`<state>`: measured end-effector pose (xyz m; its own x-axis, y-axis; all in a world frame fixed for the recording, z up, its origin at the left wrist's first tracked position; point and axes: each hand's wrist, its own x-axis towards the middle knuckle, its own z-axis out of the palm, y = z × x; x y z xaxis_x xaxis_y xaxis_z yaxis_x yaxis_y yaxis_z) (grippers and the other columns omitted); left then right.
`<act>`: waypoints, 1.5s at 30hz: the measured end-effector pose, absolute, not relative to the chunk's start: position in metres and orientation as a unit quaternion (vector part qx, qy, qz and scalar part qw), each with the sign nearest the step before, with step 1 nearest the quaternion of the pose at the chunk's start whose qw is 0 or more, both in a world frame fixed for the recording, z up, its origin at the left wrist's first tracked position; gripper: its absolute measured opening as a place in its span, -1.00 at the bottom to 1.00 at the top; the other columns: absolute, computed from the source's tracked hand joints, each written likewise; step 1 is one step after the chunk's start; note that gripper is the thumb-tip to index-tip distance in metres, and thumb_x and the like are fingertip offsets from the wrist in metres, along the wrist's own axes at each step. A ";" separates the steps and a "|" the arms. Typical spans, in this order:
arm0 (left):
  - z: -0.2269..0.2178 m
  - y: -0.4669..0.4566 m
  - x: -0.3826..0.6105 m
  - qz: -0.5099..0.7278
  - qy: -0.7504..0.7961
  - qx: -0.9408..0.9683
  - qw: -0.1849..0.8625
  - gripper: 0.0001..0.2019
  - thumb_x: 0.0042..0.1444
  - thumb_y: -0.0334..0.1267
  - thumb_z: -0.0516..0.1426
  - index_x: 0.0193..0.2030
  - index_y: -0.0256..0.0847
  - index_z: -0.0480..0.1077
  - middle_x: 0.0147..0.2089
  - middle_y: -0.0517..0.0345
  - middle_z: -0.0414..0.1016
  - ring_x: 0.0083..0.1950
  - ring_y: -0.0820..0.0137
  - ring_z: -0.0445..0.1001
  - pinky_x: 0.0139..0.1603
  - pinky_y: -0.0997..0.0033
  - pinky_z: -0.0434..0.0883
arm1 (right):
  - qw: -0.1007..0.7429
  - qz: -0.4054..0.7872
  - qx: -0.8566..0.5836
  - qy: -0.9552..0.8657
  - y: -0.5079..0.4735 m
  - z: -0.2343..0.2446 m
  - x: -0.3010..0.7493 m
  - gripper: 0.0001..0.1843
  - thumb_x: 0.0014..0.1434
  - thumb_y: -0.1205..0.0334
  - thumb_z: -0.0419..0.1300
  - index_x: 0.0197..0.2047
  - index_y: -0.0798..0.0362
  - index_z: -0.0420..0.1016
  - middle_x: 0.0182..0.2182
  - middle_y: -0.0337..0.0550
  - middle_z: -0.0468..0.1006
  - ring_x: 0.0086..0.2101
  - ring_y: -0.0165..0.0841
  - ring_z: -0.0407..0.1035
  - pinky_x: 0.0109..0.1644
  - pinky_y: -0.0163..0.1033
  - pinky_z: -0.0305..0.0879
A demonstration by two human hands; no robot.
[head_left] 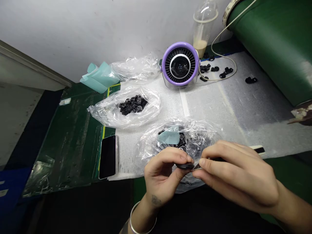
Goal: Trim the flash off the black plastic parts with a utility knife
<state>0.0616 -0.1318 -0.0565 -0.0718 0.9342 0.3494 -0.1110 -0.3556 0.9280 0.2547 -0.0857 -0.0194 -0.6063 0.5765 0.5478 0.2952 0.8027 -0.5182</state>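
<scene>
My left hand (163,174) pinches a small round black plastic part (184,166) between thumb and fingers. My right hand (236,177) is closed on a thin dark tool (220,159) whose tip meets that part; its handle end sticks out past my knuckles. Both hands hover over the near edge of a clear plastic bag (195,136) holding more black parts and a pale blue slip. A second clear bag (126,107) of black parts lies farther back on the left.
A purple desk fan (180,65) stands at the back with a cable. Loose black parts (216,69) lie beside it, a plastic drink cup (203,26) behind. A phone (108,156) lies face down at left. A green roller (275,42) fills the right.
</scene>
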 end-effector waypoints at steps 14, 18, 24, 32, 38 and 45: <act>-0.057 -0.133 0.060 0.624 0.378 0.579 0.363 -0.73 0.21 -0.61 0.27 -0.07 -0.18 0.58 -0.16 0.09 0.69 -0.14 0.37 0.67 -0.08 0.39 0.66 | 0.371 0.148 -0.275 -0.875 -0.094 -0.026 0.255 -0.86 0.35 0.45 0.23 -0.10 0.03 0.46 -0.27 -0.13 0.58 -0.34 -0.35 0.37 -0.29 -0.18 0.29; -0.056 -0.133 0.059 0.617 0.382 0.587 0.358 -0.73 0.22 -0.60 0.25 -0.07 -0.16 0.59 -0.17 0.09 0.70 -0.16 0.35 0.68 -0.11 0.36 0.66 | 0.368 0.144 -0.278 -0.876 -0.094 -0.025 0.256 -0.87 0.36 0.43 0.22 -0.12 0.00 0.46 -0.30 -0.16 0.57 -0.36 -0.35 0.38 -0.31 -0.19 0.29; -0.056 -0.132 0.060 0.617 0.381 0.588 0.358 -0.67 0.17 -0.66 0.25 -0.05 -0.17 0.59 -0.15 0.11 0.69 -0.14 0.37 0.67 -0.09 0.39 0.66 | 0.373 0.119 -0.268 -0.880 -0.090 -0.017 0.255 -0.87 0.35 0.44 0.22 -0.20 0.01 0.47 -0.40 -0.20 0.56 -0.44 -0.37 0.36 -0.39 -0.21 0.25; -0.056 -0.132 0.062 0.617 0.381 0.591 0.354 -0.69 0.19 -0.64 0.26 -0.06 -0.17 0.59 -0.17 0.11 0.69 -0.15 0.37 0.68 -0.11 0.39 0.66 | 0.369 0.105 -0.251 -0.889 -0.089 -0.013 0.257 -0.82 0.34 0.45 0.21 -0.30 0.04 0.49 -0.41 -0.15 0.60 -0.45 -0.36 0.36 -0.42 -0.20 0.24; -0.055 -0.131 0.063 0.625 0.380 0.579 0.360 -0.76 0.21 -0.56 0.30 -0.07 -0.16 0.60 -0.20 0.13 0.69 -0.17 0.38 0.69 -0.11 0.41 0.66 | 0.377 0.141 -0.258 -0.878 -0.086 -0.014 0.258 -0.86 0.39 0.45 0.19 -0.21 0.05 0.49 -0.37 -0.17 0.60 -0.41 -0.39 0.39 -0.39 -0.23 0.27; -0.054 -0.138 0.067 0.633 0.400 0.460 0.478 -0.74 0.27 -0.38 0.33 0.07 -0.05 0.60 -0.27 0.18 0.67 -0.48 0.53 0.60 -0.55 0.68 0.54 | 0.400 0.312 -0.284 -0.814 -0.086 -0.016 0.263 -0.80 0.35 0.42 0.31 -0.02 0.05 0.44 -0.21 -0.17 0.60 -0.16 -0.38 0.52 -0.08 -0.30 0.49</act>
<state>0.0665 -0.1378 -0.0535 -0.1212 0.9724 0.1996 -0.2371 -0.2236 0.9454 0.2626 -0.0859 -0.0159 -0.5187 0.7115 0.4741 0.2116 0.6441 -0.7351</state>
